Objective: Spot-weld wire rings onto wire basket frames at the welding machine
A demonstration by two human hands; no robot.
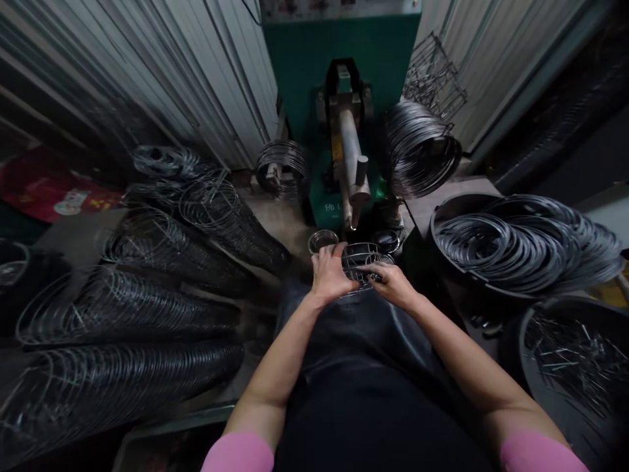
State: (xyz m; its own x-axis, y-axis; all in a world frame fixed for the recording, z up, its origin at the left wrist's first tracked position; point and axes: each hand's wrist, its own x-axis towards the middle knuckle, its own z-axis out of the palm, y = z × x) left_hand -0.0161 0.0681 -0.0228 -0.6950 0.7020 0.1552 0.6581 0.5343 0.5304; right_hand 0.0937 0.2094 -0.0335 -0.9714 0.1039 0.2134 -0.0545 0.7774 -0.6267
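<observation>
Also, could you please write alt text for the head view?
A person's left hand holds a wire frame, with the right hand touching it, in front of a green machine. Wire stacks lie at left, wire rings at right.

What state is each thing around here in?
Wire frame: held.
Left hand: gripping the frame's left side.
Right hand: at its right side; grip unclear.
Green machine: running or stopped, unclear.
Upper tub: heaped with wire rings.
Lower tub: holding jumbled wire pieces.
Wire stacks: lying sideways.

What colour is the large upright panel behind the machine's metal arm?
Dark green; the panel shows best from the head.
</observation>
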